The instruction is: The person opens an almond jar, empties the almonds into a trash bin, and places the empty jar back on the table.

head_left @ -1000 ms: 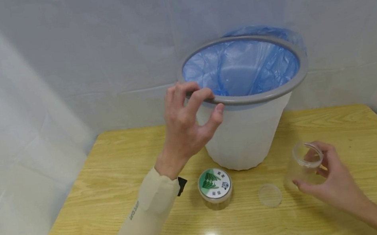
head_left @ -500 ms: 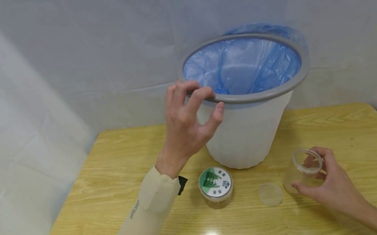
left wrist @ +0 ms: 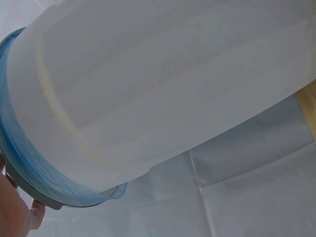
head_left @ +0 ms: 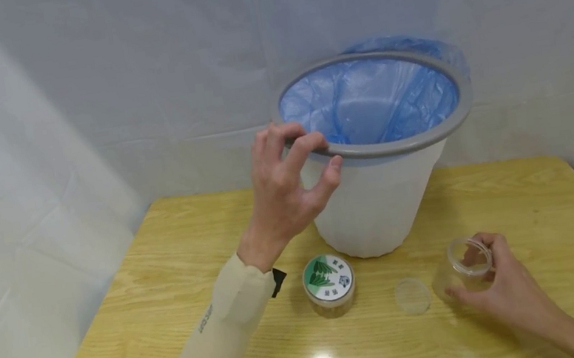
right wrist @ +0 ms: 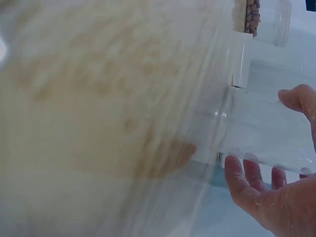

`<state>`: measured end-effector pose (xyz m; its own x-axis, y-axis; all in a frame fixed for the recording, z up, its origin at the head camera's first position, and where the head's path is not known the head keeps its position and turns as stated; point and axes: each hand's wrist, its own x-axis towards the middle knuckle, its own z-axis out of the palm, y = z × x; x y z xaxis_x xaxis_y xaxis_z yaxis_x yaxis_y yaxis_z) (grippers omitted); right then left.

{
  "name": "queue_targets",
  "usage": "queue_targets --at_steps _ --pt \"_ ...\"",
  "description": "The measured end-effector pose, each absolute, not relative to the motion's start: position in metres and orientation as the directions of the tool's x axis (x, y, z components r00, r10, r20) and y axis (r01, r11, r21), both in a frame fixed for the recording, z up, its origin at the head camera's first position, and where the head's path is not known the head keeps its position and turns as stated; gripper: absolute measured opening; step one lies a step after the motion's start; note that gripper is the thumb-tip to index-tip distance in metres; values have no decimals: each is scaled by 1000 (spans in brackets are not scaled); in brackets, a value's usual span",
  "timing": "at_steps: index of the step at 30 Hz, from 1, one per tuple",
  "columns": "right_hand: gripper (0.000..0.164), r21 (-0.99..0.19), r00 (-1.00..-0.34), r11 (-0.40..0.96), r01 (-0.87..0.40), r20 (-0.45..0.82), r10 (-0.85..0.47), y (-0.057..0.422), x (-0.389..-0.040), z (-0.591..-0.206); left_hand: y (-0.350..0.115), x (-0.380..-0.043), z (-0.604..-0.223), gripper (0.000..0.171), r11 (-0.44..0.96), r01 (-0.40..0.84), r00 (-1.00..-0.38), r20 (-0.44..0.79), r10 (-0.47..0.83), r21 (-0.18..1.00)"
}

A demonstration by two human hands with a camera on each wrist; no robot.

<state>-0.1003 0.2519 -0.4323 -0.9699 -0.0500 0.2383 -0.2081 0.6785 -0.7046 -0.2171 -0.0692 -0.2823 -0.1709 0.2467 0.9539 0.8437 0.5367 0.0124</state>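
My left hand (head_left: pixel 288 188) grips the grey rim (head_left: pixel 403 144) of a white trash bin (head_left: pixel 373 203), fingers curled over it and thumb below. A blue bag (head_left: pixel 369 100) lines the bin. In the left wrist view, part of that hand (left wrist: pixel 15 212) shows at the rim. On the right, my right hand (head_left: pixel 505 283) holds a clear, open-topped jar (head_left: pixel 458 280) between thumb and fingers. The right wrist view has the jar (right wrist: pixel 266 126) standing at the table surface. Left of it lies a round clear lid (head_left: pixel 412 296).
A closed jar (head_left: pixel 329 286) with a green and white label on its lid stands left of the clear lid; the right wrist view shows brown pieces (right wrist: pixel 253 17) inside it. White sheeting (head_left: pixel 169 85) hangs behind the wooden table (head_left: pixel 169 281).
My right hand has lowered the clear jar slightly onto the table and its mouth has come more upright. The left hand keeps its hold on the bin rim.
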Motion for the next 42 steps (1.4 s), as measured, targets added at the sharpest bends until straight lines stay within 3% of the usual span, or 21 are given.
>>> queue_targets --at_steps 10,18,22,25,28,33,38,42 --pt "100 -710 -953 647 -276 289 -88 259 -96 -427 -66 -216 -285 21 526 850 -177 955 240 25" --pt "88 -711 -872 543 -447 481 -87 267 -102 -399 -77 -208 -283 22 474 877 -222 941 255 78" --pt "86 -678 -820 514 -526 565 -95 266 -100 -388 -84 -198 -297 22 458 882 -231 949 214 111" --pt "88 -647 -783 495 -581 610 -121 264 -98 -386 -89 -186 -313 21 452 883 -266 928 261 126" --pt "86 -597 -733 476 -646 659 -169 262 -99 -386 -98 -175 -325 23 428 889 -365 819 442 165" --pt "83 -530 -670 459 -713 708 -224 256 -102 -386 -109 -161 -338 34 441 859 -511 487 708 261" --pt "80 -499 -648 458 -736 716 -261 251 -103 -384 -116 -151 -353 51 552 738 -643 158 749 388" --pt "83 -496 -654 467 -732 704 -277 249 -102 -387 -117 -148 -365 65 640 630 -691 -59 720 440"
